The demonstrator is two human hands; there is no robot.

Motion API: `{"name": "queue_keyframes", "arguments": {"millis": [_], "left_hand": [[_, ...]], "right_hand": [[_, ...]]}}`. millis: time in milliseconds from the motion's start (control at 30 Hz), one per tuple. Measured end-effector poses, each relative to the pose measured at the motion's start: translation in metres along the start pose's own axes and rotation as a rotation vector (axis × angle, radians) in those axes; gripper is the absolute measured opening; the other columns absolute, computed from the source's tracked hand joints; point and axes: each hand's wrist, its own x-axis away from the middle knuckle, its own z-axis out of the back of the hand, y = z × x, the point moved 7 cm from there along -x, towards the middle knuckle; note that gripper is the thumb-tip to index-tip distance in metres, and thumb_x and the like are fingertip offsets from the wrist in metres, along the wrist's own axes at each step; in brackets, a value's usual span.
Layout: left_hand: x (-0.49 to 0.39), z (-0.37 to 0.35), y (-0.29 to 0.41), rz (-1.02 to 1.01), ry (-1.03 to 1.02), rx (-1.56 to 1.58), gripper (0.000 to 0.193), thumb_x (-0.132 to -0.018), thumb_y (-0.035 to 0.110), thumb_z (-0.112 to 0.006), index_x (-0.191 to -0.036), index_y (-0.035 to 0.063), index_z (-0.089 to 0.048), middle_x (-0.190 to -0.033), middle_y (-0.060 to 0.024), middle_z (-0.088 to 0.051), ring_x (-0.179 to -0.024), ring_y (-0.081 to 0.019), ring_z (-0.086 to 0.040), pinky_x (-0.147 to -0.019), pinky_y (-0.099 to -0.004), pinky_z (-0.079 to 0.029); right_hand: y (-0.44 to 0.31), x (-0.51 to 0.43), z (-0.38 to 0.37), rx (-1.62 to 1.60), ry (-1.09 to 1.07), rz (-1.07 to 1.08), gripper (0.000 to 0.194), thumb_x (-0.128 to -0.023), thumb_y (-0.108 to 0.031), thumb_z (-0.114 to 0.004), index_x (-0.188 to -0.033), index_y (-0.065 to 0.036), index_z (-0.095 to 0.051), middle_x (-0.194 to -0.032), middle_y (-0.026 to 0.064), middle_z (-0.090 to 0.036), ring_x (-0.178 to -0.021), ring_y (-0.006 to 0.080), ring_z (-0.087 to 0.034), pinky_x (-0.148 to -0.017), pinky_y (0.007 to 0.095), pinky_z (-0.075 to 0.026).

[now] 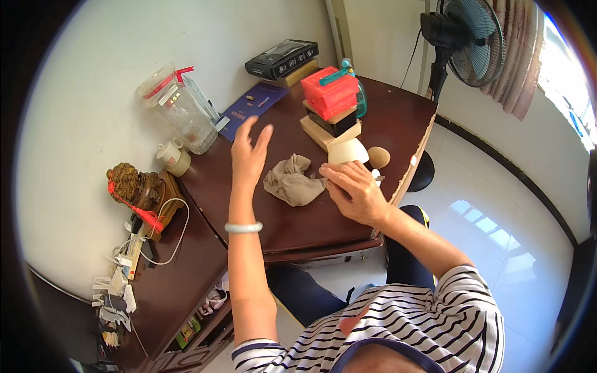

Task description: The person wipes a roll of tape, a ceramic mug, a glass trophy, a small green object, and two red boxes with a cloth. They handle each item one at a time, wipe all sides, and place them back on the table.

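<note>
A crumpled grey-brown cloth lies on the dark red wooden desk between my two hands. My right hand is bent over at the cloth's right side, and a drawn-out corner of the cloth runs into its pinched fingers. Just beyond these fingers stands a cream-coloured bowl-like vessel, its lower part partly hidden by the hand. My left hand is raised to the left of the cloth, holding nothing, with thumb and fingers apart. A pale bangle circles the left forearm.
Behind the vessel, a red box tops a stack of boxes. A round tan object sits near the desk's chipped right edge. At left stand a clear plastic container, a lidded mug and a carved ornament. A fan stands beyond.
</note>
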Motion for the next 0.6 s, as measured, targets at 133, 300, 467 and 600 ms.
{"name": "queue_keyframes", "arguments": {"millis": [133, 300, 467, 600], "left_hand": [[-0.039, -0.051, 0.074, -0.262, -0.048, -0.039, 0.048, -0.093, 0.028, -0.072, -0.128, -0.0031, -0.062, -0.130, -0.0225, -0.063, -0.123, -0.0372, -0.060, -0.106, -0.0405, -0.045], [-0.079, -0.106, 0.113, -0.349, -0.140, -0.133, 0.045, -0.090, 0.024, -0.073, -0.125, -0.0038, -0.064, -0.129, -0.0247, -0.063, -0.120, -0.0400, -0.061, -0.104, -0.0419, -0.047], [-0.096, -0.134, 0.100, -0.198, -0.253, -0.237, 0.027, -0.088, 0.020, -0.074, -0.102, -0.0029, -0.070, -0.108, -0.0208, -0.067, -0.106, -0.0374, -0.064, -0.096, -0.0448, -0.050], [-0.095, -0.132, 0.098, -0.226, -0.195, -0.256, 0.021, -0.088, 0.016, -0.073, -0.097, -0.0025, -0.068, -0.104, -0.0209, -0.067, -0.100, -0.0375, -0.065, -0.090, -0.0454, -0.051]], "right_hand": [[0.017, 0.030, -0.010, -0.012, 0.025, -0.008, 0.037, -0.081, 0.007, -0.067, -0.117, 0.001, -0.065, -0.114, 0.0152, -0.068, -0.096, 0.0325, -0.064, -0.088, 0.0428, -0.049], [0.027, 0.036, -0.010, 0.007, 0.049, 0.002, 0.042, -0.076, 0.005, -0.070, -0.118, 0.001, -0.063, -0.113, 0.0133, -0.066, -0.098, 0.0299, -0.062, -0.091, 0.0437, -0.049], [0.025, 0.037, -0.008, -0.013, 0.054, 0.055, 0.044, -0.074, 0.004, -0.071, -0.117, 0.000, -0.063, -0.110, 0.0121, -0.065, -0.098, 0.0285, -0.062, -0.092, 0.0433, -0.048], [0.025, 0.037, -0.010, -0.027, 0.046, 0.058, 0.044, -0.072, 0.004, -0.071, -0.115, -0.001, -0.064, -0.109, 0.0109, -0.066, -0.096, 0.0276, -0.061, -0.091, 0.0427, -0.048]]}}
